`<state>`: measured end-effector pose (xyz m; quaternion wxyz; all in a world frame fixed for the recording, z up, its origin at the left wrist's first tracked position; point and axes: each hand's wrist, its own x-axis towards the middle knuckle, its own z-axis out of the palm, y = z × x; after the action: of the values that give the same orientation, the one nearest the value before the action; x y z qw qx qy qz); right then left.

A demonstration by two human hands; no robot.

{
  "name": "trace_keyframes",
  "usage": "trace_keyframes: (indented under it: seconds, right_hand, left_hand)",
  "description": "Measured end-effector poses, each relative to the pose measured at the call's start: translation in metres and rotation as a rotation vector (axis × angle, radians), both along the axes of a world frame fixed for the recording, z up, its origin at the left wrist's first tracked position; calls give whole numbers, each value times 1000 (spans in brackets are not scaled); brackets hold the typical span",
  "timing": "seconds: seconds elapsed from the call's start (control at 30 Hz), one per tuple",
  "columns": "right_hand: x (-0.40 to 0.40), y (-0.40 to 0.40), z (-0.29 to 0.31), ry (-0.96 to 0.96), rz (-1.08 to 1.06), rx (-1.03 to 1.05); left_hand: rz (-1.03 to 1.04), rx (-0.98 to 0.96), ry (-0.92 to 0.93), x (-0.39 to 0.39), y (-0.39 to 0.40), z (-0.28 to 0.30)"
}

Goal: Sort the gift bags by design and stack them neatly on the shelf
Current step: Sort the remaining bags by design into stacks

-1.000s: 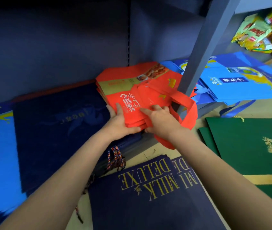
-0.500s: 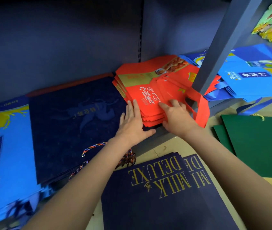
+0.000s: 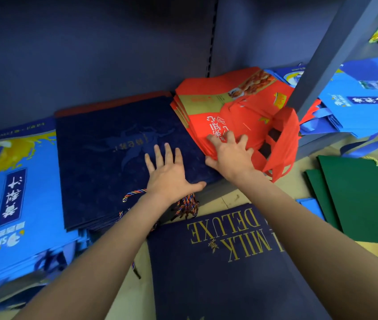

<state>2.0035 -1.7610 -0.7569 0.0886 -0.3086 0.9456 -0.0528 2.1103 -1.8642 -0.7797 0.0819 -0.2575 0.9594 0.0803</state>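
Head view. Low shelf, stacks of flat gift bags laid side by side along its front edge. Left hand [image 3: 172, 174] lies flat, fingers straight and spread, palm down on the dark navy bag stack [image 3: 118, 158], near that stack's front right corner. Right hand [image 3: 229, 153] is also flat with fingers splayed, pressing on the front left corner of the red bag stack [image 3: 234, 112]; its thumb sits at the stack's front edge. Neither hand grips anything; the two are close together but not touching.

The red stack sits askew, turned relative to the shelf edge, its left side just beside or slightly over the navy stack; which one cannot be told. Its red handles [image 3: 282, 148] spill past the front edge by the shelf upright [image 3: 336, 54]. Braided cord handles [image 3: 188, 204] hang off the front of the navy stack. A light blue bag stack [image 3: 21, 192] holds the left end of the shelf; more blue bags [image 3: 368, 105] lie beyond the upright.

On the floor, unsorted: a navy "MILK DELUXE" bag [image 3: 229, 262] and green bags [image 3: 363, 192].

Step in hand, by judgement: squaring the red stack. To do it well, the left hand should pin the navy stack while the right slides the red one as a block, with even downward pressure so the layers do not fan. The stack's edge should end parallel to the shelf front, clear of the navy stack, handles tucked inward. Risk: thin fabric bags shearing apart.
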Motion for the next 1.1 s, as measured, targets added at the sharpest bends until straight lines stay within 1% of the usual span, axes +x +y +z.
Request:
trace_keyframes:
  seconds: [0.17, 0.23, 0.27, 0.3, 0.33, 0.4, 0.43, 0.47, 0.5, 0.57, 0.63, 0.67, 0.73, 0.77, 0.83, 0.87, 0.9, 1.0, 1.1]
  right_hand:
    - [-13, 1, 5, -97, 50, 61]
    - [-15, 6, 8, -113, 83, 29]
    - [-14, 12, 11, -108, 115, 1]
    - [-10, 22, 14, -103, 157, -40]
    - [-2, 38, 20, -102, 205, -97]
    - [16, 82, 26, -104, 310, -199]
    - [27, 108, 26, -100, 337, -228]
    - [37, 135, 23, -111, 321, -248]
    - [48, 161, 20, -148, 266, -259]
    - [60, 205, 2, -296, 87, -225]
    - [67, 239, -26, -484, -80, -84]
    - [71, 253, -39, -550, -167, -36]
    - [80, 272, -63, -634, -336, 8]
    - [84, 278, -75, -635, -384, 35]
    - [89, 280, -91, -577, -434, 82]
    - [89, 275, -95, -562, -455, 66]
    - [89, 270, -98, -575, -476, 20]
    - [88, 255, -100, -633, -535, -89]
    - [82, 260, -104, -625, -597, -201]
  left_hand:
    - [-36, 50, -34, -3, -1, 6]
    - [-43, 65, -46, -2, -2, 13]
    - [-50, 74, -23, 0, -1, 17]
    - [-75, 74, 37, 4, 3, 21]
    - [-135, 60, 143, 10, 10, 24]
    - [-322, 54, 445, 32, 31, 25]
    - [-402, 80, 554, 46, 44, 21]
    - [-457, 114, 621, 61, 58, 14]
    - [-485, 142, 630, 77, 71, 2]
    - [-503, 138, 535, 103, 92, -27]
    - [-426, 113, 310, 123, 109, -47]
    - [-331, 133, 153, 131, 115, -56]
    - [-22, 240, -106, 146, 118, -72]
    - [166, 338, -164, 153, 118, -78]
    - [478, 537, -157, 160, 116, -83]
    - [571, 596, -140, 160, 117, -83]
    - [616, 619, -142, 158, 120, -82]
    - [596, 637, -153, 150, 131, -74]
    - [505, 718, -55, 135, 144, -73]
